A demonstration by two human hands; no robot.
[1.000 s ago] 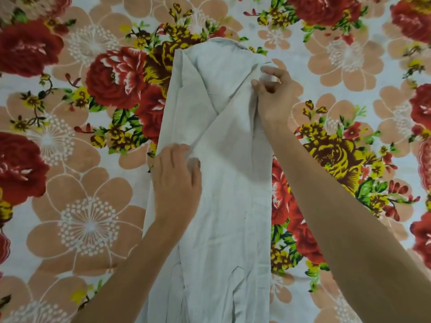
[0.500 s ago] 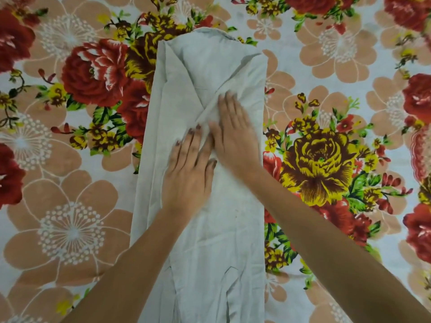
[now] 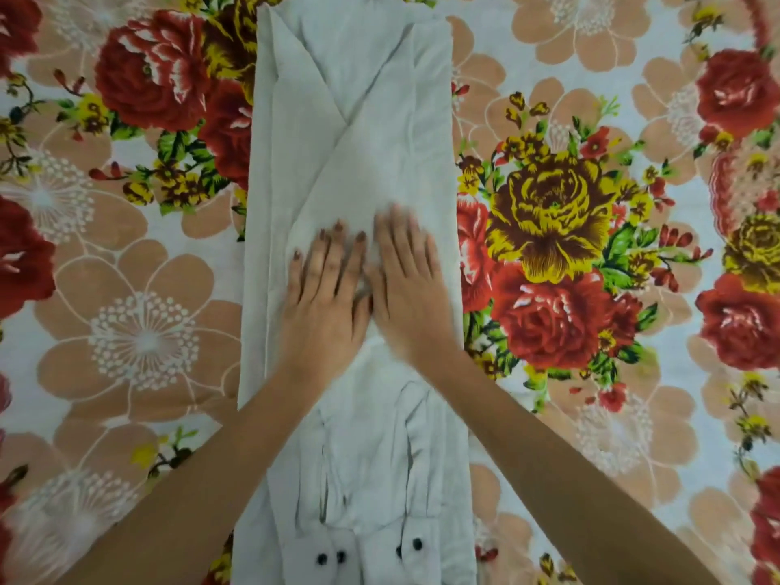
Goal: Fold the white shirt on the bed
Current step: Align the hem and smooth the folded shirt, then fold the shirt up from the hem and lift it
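I have both hands lying flat on the shirt (image 3: 358, 120), side by side and touching at the thumbs. The left hand (image 3: 325, 297) is palm down with its fingers straight and slightly spread. The right hand (image 3: 409, 285) lies the same way, fingers straight and closer together, the tips blurred. Neither hand pinches or curls round anything — both press on the cloth.

The shirt lies on the bed (image 3: 143, 339) as a long narrow strip, running from well beyond the fingertips back past the wrists to the near edge of my view. Its sides are folded in over the middle. Beyond the fingertips the folded edges slant together into a V, whose point sits just ahead of the hands. The strip's left edge runs just outside the left hand and its right edge just outside the right hand.

Behind the wrists, between the forearms (image 3: 190, 479), the sleeves (image 3: 367, 458) lie lengthwise on the shirt, wrinkled. They end in cuffs (image 3: 371, 555) with dark buttons (image 3: 323, 558) — two on each, as far as I can tell.

To either side of the hands the bed shows a print of red and yellow roses and peach blossoms.
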